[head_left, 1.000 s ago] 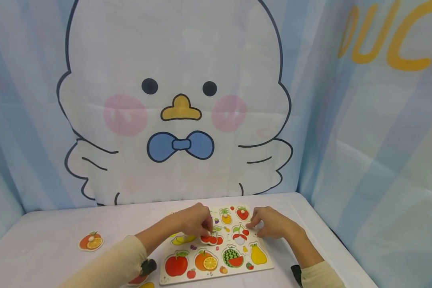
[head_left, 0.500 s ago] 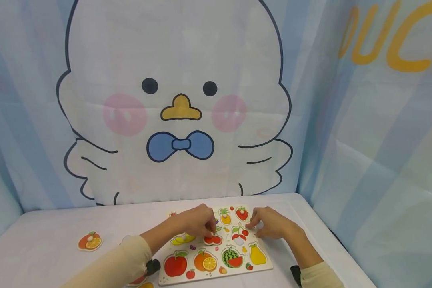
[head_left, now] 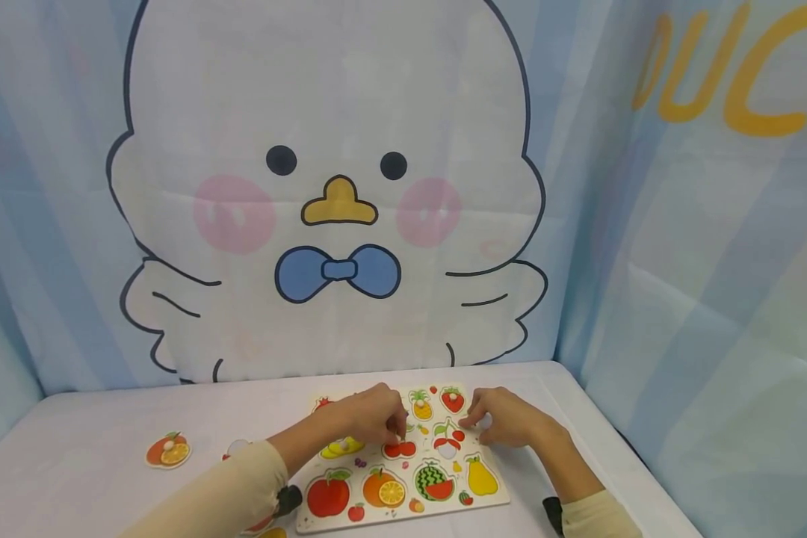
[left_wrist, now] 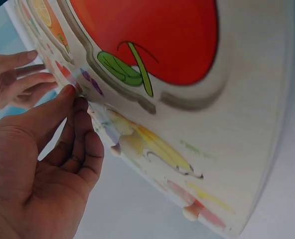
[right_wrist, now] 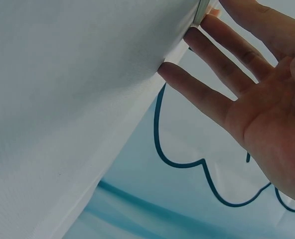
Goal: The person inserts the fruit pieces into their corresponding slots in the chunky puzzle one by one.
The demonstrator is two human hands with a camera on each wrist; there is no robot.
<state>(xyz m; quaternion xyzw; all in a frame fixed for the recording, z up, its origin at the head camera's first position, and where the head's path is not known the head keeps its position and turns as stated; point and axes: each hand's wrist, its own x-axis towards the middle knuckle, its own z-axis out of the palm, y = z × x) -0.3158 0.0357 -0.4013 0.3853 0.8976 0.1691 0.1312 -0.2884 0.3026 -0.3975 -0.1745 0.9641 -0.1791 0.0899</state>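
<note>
A white fruit puzzle board (head_left: 444, 506) lies on the table, with printed fruits and several knobbed pieces in it. My left hand (head_left: 375, 415) reaches over its middle and pinches the knob of a cherry piece (head_left: 400, 450), which lies level over the cherry spot. In the left wrist view the thumb and fingertips (left_wrist: 68, 92) meet close to the board, and the knob is hidden. At the board's right edge is my right hand (head_left: 511, 416), its thumb side touching the edge. Its straight fingers (right_wrist: 197, 92) rest their tips on the cloth in the right wrist view.
An orange piece (head_left: 169, 450) with a knob lies on the white table (head_left: 94, 441), left of the board. Another piece (head_left: 238, 447) shows partly behind the left sleeve (head_left: 222, 493). More pieces (head_left: 273, 533) lie below that sleeve. A printed curtain (head_left: 336, 329) stands behind.
My left hand has shifted slightly right with the cherry piece, which now sits straighter over the cherry spot. The right hand has stayed at the board's edge.
</note>
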